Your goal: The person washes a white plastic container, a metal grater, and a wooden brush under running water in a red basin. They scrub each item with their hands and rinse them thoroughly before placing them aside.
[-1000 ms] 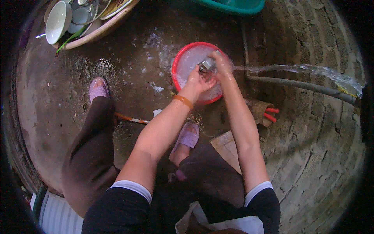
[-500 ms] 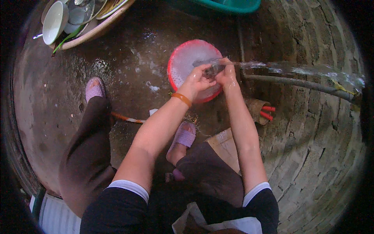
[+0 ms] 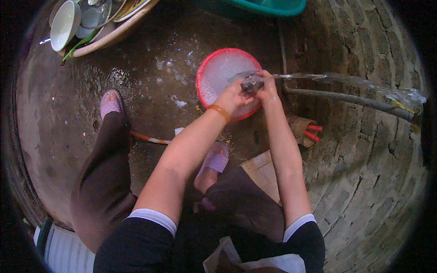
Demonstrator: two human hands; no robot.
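My left hand [image 3: 235, 94], with an orange bangle on its wrist, curls round a small dark wet thing [image 3: 251, 85]. My right hand [image 3: 267, 86] grips the same thing from the right. Its kind cannot be made out; it looks dark grey and shiny, and fingers partly cover it. Both hands are above the right part of a red-rimmed basin [image 3: 203, 93], which holds cloudy, foamy water. A stream of water [image 3: 337, 79] shoots in from the right and reaches my hands.
A grey pipe [image 3: 346, 94] runs along the brick wall [image 3: 364, 154]. Near my right forearm lies a brown tube-like container [image 3: 298, 129] with red-handled items. A large tub [image 3: 107, 42] of dishes stands at far left, a green basin [image 3: 273, 8] at the far side. The floor is wet.
My hands have turned the dark thing slightly, and my left hand has shifted a little to the right. The basin is nearly in the same place.
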